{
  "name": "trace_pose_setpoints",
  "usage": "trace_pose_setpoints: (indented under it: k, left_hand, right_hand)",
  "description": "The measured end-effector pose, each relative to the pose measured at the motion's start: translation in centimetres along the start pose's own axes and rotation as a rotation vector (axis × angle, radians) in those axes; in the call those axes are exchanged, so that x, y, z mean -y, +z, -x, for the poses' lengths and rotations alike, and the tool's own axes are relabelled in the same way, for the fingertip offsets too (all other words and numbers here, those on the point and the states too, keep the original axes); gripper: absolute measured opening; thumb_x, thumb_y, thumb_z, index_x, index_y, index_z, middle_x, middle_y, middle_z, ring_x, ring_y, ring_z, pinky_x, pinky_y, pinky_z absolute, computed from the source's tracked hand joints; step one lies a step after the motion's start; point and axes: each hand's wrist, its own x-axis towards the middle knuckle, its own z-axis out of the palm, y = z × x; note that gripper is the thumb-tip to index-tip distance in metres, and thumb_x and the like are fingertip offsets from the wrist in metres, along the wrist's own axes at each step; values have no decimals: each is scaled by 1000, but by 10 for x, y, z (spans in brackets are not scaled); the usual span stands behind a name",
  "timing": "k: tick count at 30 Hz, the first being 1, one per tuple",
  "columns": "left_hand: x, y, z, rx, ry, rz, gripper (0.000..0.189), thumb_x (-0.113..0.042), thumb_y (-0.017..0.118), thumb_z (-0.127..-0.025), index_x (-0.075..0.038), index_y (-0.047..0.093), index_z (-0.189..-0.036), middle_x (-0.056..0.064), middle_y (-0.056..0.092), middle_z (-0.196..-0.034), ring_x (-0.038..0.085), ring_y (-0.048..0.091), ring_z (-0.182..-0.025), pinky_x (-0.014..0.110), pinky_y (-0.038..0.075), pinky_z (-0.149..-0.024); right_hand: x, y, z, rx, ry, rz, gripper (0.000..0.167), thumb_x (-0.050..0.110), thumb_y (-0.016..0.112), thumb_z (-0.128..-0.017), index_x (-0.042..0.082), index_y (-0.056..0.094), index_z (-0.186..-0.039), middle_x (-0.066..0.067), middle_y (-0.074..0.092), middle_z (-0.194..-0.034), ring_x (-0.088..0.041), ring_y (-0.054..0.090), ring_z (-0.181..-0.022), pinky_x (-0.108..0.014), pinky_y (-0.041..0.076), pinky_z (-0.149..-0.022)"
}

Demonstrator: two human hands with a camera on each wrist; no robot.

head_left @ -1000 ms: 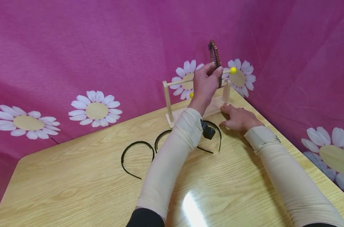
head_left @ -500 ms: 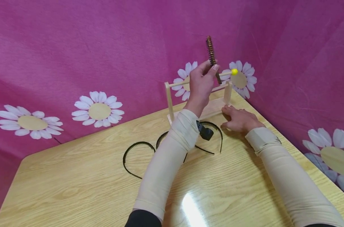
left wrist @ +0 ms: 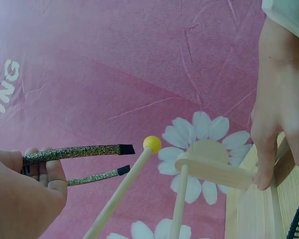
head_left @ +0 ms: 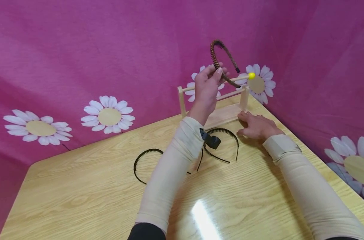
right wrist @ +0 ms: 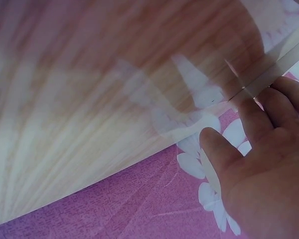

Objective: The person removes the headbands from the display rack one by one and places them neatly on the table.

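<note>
My left hand (head_left: 206, 90) pinches a brown-gold, toothed headband (head_left: 214, 55) by one side, raised near the upper rod of a wooden rack (head_left: 222, 115). In the left wrist view, both black-tipped ends of the headband (left wrist: 84, 152) point toward the rod with the yellow ball end (left wrist: 152, 144); whether they touch it, I cannot tell. My right hand (head_left: 257, 126) lies at the right front corner of the rack's base with fairly straight fingers, fingertips against its edge. In the right wrist view, that hand (right wrist: 269, 149) has its thumb spread.
Several thin black toothed headbands (head_left: 238, 146) lie on the wooden table (head_left: 80, 196) in front of the rack, partly hidden by my left forearm. A pink cloth with white daisies (head_left: 108, 115) hangs close behind the table and along its right side.
My left hand has moved slightly left and turned the headband from edge-on until its arch and both ends show in the head view. The right hand stays at the rack's base.
</note>
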Motion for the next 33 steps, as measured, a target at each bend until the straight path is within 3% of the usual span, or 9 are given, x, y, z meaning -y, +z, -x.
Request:
trace_pose_setpoints:
  k: [5, 9, 13, 17, 20, 27, 33]
  left_hand:
    - [-4, -4, 1, -5, -53, 57, 26, 4, 52, -101, 16, 60, -123, 25, 63, -107, 18, 66, -85, 35, 55, -93]
    - [-6, -6, 2, -3, -77, 62, 27, 5, 51, -102, 17, 58, -125, 14, 64, -97, 28, 65, -94, 28, 57, -85]
    - [-8, -8, 3, 17, -89, 61, 28, 3, 49, -103, 16, 57, -127, 8, 63, -92, 23, 65, -90, 28, 57, -86]
    - [-12, -11, 8, 38, -95, 76, 30, 3, 47, -104, 18, 54, -129, 9, 63, -93, 17, 64, -84, 33, 55, -92]
    - [-15, -14, 13, 37, -109, 79, 31, 3, 46, -104, 18, 54, -130, 10, 63, -91, 17, 65, -83, 36, 54, -95]
    - [-22, -23, 20, 19, -162, 78, 29, 3, 47, -104, 16, 56, -128, 13, 64, -95, 19, 65, -83, 31, 56, -89]
    - [-29, -37, 26, -3, -199, 37, 31, 1, 46, -105, 17, 54, -130, 15, 64, -97, 19, 65, -83, 38, 52, -98]
  right_hand:
    - [-2, -1, 0, -6, -9, 0, 84, 47, 62, -92, 13, 26, -160, -14, 19, -165, -56, 25, -140, -72, 30, -104]
    - [-3, -1, -1, -13, -14, 1, 83, 46, 62, -91, 13, 28, -160, -14, 20, -164, -56, 25, -140, -71, 28, -106]
    - [-3, -1, -2, -20, -14, 9, 83, 46, 63, -90, 12, 30, -159, -16, 23, -163, -56, 28, -139, -70, 31, -105]
    - [-4, -1, -2, -22, -16, 9, 83, 46, 63, -90, 11, 31, -158, -17, 23, -163, -56, 29, -138, -71, 32, -104]
    - [-5, -2, -3, -29, -26, 10, 83, 45, 63, -90, 10, 31, -158, -18, 24, -162, -56, 30, -137, -70, 33, -104]
    - [-6, -3, -2, -21, -25, 4, 85, 46, 63, -90, 10, 29, -158, -18, 22, -163, -55, 30, -137, -69, 35, -102]
    - [-6, -3, -2, -14, -18, 2, 84, 46, 63, -90, 10, 30, -158, -17, 21, -163, -56, 27, -139, -71, 31, -104]
